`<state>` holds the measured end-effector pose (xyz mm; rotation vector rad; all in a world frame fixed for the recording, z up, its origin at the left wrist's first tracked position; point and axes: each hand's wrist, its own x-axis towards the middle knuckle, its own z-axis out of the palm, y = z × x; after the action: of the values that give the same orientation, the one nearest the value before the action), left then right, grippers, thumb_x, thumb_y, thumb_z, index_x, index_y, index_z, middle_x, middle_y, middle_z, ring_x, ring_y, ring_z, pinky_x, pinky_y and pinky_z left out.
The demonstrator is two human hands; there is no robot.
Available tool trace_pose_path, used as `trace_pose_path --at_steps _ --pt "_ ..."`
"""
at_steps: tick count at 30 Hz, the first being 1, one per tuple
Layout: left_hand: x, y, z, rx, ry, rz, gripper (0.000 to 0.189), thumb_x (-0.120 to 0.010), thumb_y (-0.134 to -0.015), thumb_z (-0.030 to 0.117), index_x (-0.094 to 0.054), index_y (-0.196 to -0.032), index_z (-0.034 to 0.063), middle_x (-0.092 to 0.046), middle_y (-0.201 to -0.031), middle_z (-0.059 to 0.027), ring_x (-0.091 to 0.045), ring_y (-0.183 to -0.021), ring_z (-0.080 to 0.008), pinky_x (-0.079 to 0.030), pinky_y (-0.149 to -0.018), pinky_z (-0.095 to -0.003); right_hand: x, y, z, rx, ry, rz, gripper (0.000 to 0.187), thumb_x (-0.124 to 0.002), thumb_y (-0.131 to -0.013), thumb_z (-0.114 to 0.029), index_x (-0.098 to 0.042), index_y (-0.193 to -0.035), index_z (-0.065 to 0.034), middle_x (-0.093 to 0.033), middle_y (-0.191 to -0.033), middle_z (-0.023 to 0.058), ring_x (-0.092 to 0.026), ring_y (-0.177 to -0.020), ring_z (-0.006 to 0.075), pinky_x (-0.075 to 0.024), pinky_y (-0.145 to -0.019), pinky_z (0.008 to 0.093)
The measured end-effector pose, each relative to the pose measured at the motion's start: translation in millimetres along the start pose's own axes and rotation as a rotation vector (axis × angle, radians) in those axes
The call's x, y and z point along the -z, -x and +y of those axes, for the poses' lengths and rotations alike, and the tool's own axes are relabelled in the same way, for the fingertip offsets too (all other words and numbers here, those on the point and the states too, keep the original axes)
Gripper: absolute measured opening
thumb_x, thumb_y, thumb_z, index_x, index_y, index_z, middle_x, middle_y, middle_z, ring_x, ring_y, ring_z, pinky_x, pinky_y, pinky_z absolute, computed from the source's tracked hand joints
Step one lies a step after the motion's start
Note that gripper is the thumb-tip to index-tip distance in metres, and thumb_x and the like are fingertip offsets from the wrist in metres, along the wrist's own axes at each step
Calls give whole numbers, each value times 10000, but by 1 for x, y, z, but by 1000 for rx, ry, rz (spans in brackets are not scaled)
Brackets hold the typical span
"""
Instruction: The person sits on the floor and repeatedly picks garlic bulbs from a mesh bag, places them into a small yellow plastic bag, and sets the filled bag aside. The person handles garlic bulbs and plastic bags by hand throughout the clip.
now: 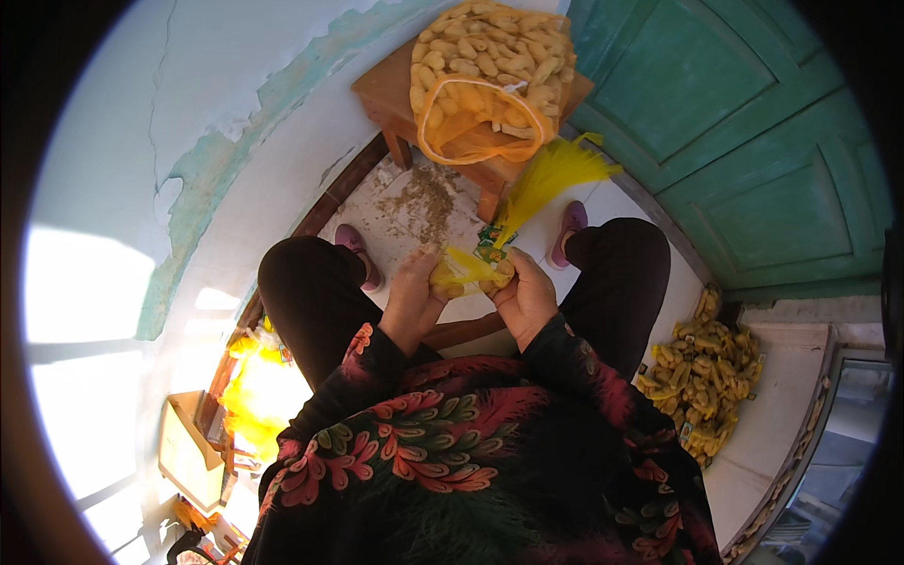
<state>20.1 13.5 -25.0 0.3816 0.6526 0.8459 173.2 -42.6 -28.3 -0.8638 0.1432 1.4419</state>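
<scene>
Between my hands is a small yellow mesh bag (pixel 466 266) with some peanuts in it. My left hand (pixel 417 293) grips its left end, where peanuts bulge under the fingers. At the other end, my right hand (pixel 526 293) pinches the mesh around more peanuts. Green printed tags (pixel 490 253) lie just beyond the right fingertips, and a bundle of empty yellow mesh bags (pixel 551 180) fans out from them towards the door. Farther off, a large orange mesh sack of peanuts (pixel 494 53) rests on a wooden stool (pixel 385 88), its open mouth facing me.
Filled yellow net bags (pixel 699 381) are heaped on the floor at the right, near a green panelled door (pixel 770 191). Loose dirt (pixel 424 201) lies by the stool. At the lower left are a cardboard box (pixel 187 452) and sunlit yellow mesh (pixel 258 395) beside the peeling wall.
</scene>
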Motion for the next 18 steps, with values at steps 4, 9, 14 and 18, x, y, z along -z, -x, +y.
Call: trace_pose_path --at_steps 4,9,14,18 --pt "-10 11 1 -132 -663 -126 236 -497 -913 167 -485 -1083 3 -562 -1015 -78 -573 -884 -187 -466 -764 -297 -4 4 -4 64 59 18 83 -512 -917 -195 -506 -942 -116 -502 -772 -3 -524 -682 140 -471 -606 314" --pt "-13 9 -4 -126 -971 -132 223 -528 -888 161 -497 -1045 5 -550 -849 -36 -519 -732 -110 -421 -660 -229 -5 10 -7 95 194 -122 156 -536 -913 -231 -505 -978 -93 -480 -784 -8 -469 -654 109 -425 -580 268" --pt "-8 -3 11 -89 -305 25 168 -499 -891 154 -518 -986 17 -536 -728 -32 -457 -589 -74 -354 -520 -198 -3 15 -5 142 887 -323 192 -538 -917 -256 -513 -996 -83 -414 -683 -43 -380 -551 65 -332 -504 231" --pt "-14 -6 17 119 -129 -46 156 -500 -903 172 -522 -951 25 -542 -786 -33 -504 -620 -101 -398 -542 -218 1 12 -15 -108 484 -271 168 -488 -940 -251 -532 -966 -91 -325 -569 -60 -290 -466 59 -286 -468 222"
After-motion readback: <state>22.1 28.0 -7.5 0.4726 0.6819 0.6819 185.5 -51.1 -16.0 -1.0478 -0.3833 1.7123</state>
